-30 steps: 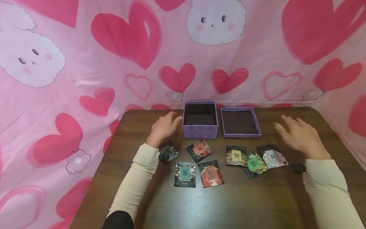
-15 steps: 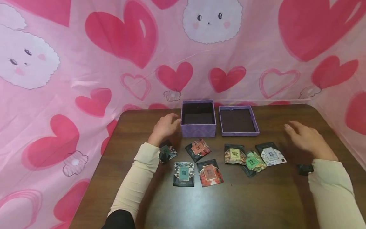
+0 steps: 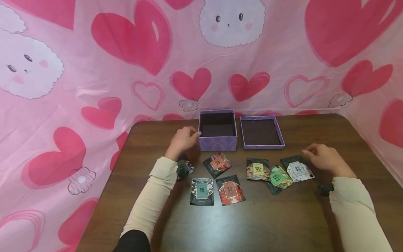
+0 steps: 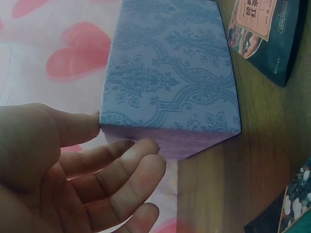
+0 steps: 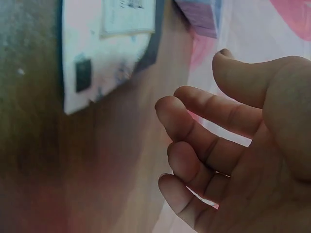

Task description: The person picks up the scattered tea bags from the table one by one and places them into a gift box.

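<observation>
A purple patterned box (image 3: 218,144) stands open at the back of the table, its inside dark. My left hand (image 3: 184,139) is at its left side; in the left wrist view the thumb tip is right at the box's corner and the loosely bent fingers lie beside the side wall. The shallow purple lid (image 3: 262,147) lies inside-up to the right of the box. My right hand (image 3: 325,159) hovers at the right, just beside a sachet with a white label (image 3: 299,169). Its fingers are loosely curled with nothing between them, as the right wrist view (image 5: 209,141) shows.
Left of centre lie a red-brown sachet (image 3: 218,163), a teal-label sachet (image 3: 202,191) and a red sachet (image 3: 231,190). A dark sachet (image 3: 190,166) is partly hidden under my left wrist. Further right, a yellow-label sachet (image 3: 258,169) lies by a green-label one (image 3: 278,179). A heart-print cloth (image 3: 151,42) hangs behind.
My right hand has moved left and nearer the white-label sachet, its fingers bending more. My left hand stays by the box, fingers slightly more bent. The view has shifted slightly.
</observation>
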Motion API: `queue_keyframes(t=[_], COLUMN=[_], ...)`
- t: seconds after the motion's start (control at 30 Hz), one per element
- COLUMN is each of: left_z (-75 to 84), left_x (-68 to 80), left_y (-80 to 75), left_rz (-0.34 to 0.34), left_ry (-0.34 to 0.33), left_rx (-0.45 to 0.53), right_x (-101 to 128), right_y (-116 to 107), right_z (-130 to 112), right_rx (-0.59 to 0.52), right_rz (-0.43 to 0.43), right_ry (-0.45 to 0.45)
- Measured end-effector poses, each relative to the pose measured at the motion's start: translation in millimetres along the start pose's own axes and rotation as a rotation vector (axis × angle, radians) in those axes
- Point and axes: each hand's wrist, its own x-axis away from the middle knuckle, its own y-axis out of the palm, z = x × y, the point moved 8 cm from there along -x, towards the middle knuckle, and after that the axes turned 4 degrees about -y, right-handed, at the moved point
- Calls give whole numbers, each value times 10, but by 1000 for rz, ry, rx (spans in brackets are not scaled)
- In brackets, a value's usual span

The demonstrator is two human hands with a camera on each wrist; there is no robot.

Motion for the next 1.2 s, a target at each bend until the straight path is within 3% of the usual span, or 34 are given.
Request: queue_keyframes(t=[0.4,0.67,0.97,1.2], left_z=[-59,-43,-35,-56], left_x=[33,29,31,13], left_y=[8,9,17,34], left_rz=[-8,-20,-59,-80], left_ry=[-50,-38,-46,-58], left_rx=[-24,22,87,108], right_x=[-51,-67,10,16], right_y=[247,253,192,114], right_z=[37,38,80,128], right_rx=[-23,-47,-181,-202], right_rz=[-124,-113,-80,-25], right_ry=[132,163,219,194])
